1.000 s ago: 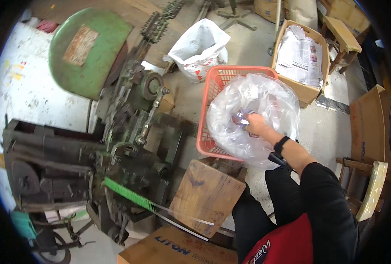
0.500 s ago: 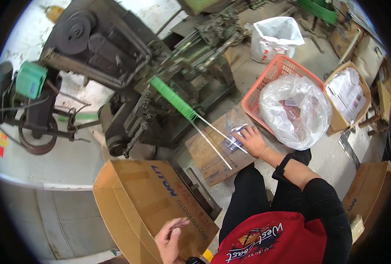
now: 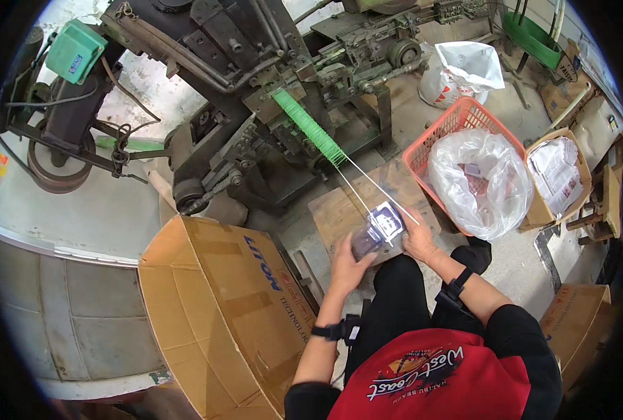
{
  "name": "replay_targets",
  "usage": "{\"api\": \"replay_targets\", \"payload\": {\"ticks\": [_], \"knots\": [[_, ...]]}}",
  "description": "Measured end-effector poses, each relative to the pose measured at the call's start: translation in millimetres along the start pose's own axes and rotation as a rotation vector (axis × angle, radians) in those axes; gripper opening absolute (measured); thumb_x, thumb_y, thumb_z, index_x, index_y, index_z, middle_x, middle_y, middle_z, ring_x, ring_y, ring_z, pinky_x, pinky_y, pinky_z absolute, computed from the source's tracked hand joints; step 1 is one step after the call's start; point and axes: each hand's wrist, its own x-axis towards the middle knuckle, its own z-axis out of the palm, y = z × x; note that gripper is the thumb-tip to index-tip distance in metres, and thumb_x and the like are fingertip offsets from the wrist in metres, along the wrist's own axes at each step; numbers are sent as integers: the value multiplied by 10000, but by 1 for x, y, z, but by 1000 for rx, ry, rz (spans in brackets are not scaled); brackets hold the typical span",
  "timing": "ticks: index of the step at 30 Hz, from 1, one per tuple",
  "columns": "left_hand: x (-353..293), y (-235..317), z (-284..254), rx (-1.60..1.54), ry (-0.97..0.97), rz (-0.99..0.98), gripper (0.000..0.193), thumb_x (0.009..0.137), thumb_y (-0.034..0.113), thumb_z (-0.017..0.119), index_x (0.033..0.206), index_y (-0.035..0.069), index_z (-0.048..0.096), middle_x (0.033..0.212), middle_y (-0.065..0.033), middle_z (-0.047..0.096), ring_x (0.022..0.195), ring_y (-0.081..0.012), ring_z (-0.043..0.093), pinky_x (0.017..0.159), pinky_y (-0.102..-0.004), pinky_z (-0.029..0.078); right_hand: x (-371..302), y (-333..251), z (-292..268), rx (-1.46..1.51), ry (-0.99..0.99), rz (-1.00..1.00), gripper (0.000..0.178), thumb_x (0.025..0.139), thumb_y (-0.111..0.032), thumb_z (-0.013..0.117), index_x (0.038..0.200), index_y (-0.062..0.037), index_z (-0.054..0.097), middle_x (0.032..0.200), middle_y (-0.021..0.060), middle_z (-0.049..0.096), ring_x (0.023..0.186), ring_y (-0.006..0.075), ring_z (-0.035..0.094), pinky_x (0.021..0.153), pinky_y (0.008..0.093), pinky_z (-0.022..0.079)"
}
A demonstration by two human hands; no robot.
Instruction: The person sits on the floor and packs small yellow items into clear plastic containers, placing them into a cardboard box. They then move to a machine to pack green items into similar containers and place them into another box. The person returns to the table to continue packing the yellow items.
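In front of my knees, a small clear plastic box (image 3: 367,241) with a purple-and-white printed label is held between my two hands. My left hand (image 3: 348,266) grips its near left end. My right hand (image 3: 418,239) closes on its right side, beside the tip of a white rod; some of its fingers are hidden. Two thin white rods (image 3: 369,176) slope down from the machine to the box area. Along their upper part sits a row of thin green pieces (image 3: 310,129), packed closely together. Beneath is a wooden board (image 3: 329,213).
A dark, greasy machine (image 3: 220,84) stands ahead. To the right are an orange basket (image 3: 418,150) lined with a clear bag (image 3: 490,206), a white sack (image 3: 458,73) and a carton of papers (image 3: 560,168). A large open cardboard box (image 3: 234,308) stands at left.
My left hand has come up from beside the cardboard box to the plastic box. The box has been lifted off the board by my hands. The view has shifted slightly.
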Motion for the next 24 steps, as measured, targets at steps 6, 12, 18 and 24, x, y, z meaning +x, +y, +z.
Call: {"api": "replay_targets", "payload": {"ticks": [6,12,18,24], "knots": [[22,3,48,319,-26,-63,713,677,233,729,1274,21,401,1335,-209,365,1191,-405,389,968,-424,363,9,5,6,-34,103,239,427,678,-10,512,1105,-6,491,1073,220,543,971,395,532,832,432,433],[27,-24,48,338,18,24,574,736,181,678,1247,48,453,1273,-150,446,1143,-346,444,925,-410,379,21,20,29,-162,-86,366,256,730,-185,641,890,-1,566,673,185,588,683,338,600,611,424,467],[48,-52,44,-357,212,-79,364,832,166,598,1150,0,541,1038,-152,607,881,-276,604,803,-389,480,18,19,-12,275,30,359,203,714,-110,626,892,-14,627,686,157,587,594,264,550,584,341,433],[51,-66,42,-1243,126,-467,323,931,197,459,1176,-9,503,1028,-116,613,929,-234,615,763,-376,526,-15,55,-22,62,-125,368,227,656,-39,568,874,-19,628,779,190,592,700,362,562,641,403,451]]}}
